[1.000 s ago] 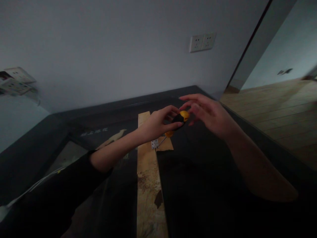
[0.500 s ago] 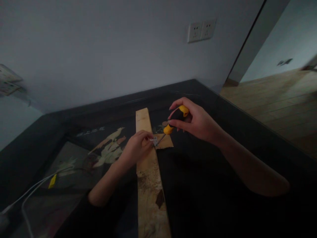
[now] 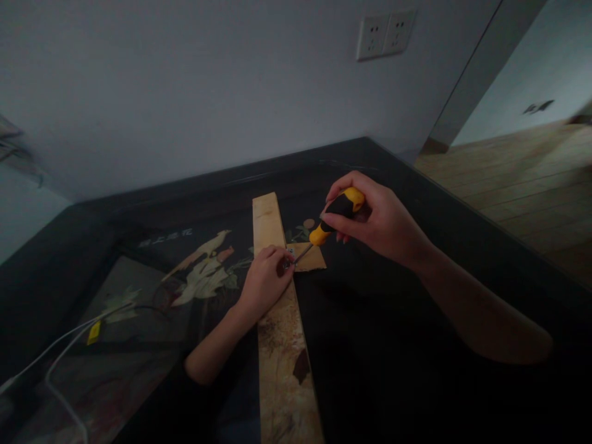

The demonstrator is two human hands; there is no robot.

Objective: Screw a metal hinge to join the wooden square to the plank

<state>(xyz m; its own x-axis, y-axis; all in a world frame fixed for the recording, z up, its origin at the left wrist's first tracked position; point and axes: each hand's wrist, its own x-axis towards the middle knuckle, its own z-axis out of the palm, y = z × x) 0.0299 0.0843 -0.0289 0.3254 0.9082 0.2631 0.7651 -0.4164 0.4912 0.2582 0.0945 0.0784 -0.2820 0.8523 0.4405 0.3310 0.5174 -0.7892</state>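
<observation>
My right hand [image 3: 370,213] is wrapped round the handle of a yellow and black screwdriver [image 3: 340,209], whose shaft slants down to the left. Its tip meets a small silver metal bracket [image 3: 291,251] at the edge of a long wooden board [image 3: 268,225]. At that spot the fingertips of my left hand [image 3: 266,277] are pinched together beside the tip; what lies between them is too small to make out. The same hand rests on the board. A short flat wooden piece [image 3: 312,259] sticks out to the right of the board, under the screwdriver shaft.
The dark glossy table [image 3: 383,320] carries a printed bird and flower picture [image 3: 203,271]. White cables [image 3: 60,345] with a yellow tag [image 3: 94,333] lie at the left. Behind the table stands a wall with a double socket [image 3: 385,35]; wooden flooring [image 3: 518,166] shows at the right.
My left fingers have come closer over the bracket, covering more of it. The right hand and screwdriver handle have shifted slightly right and up. The whole view has moved a little.
</observation>
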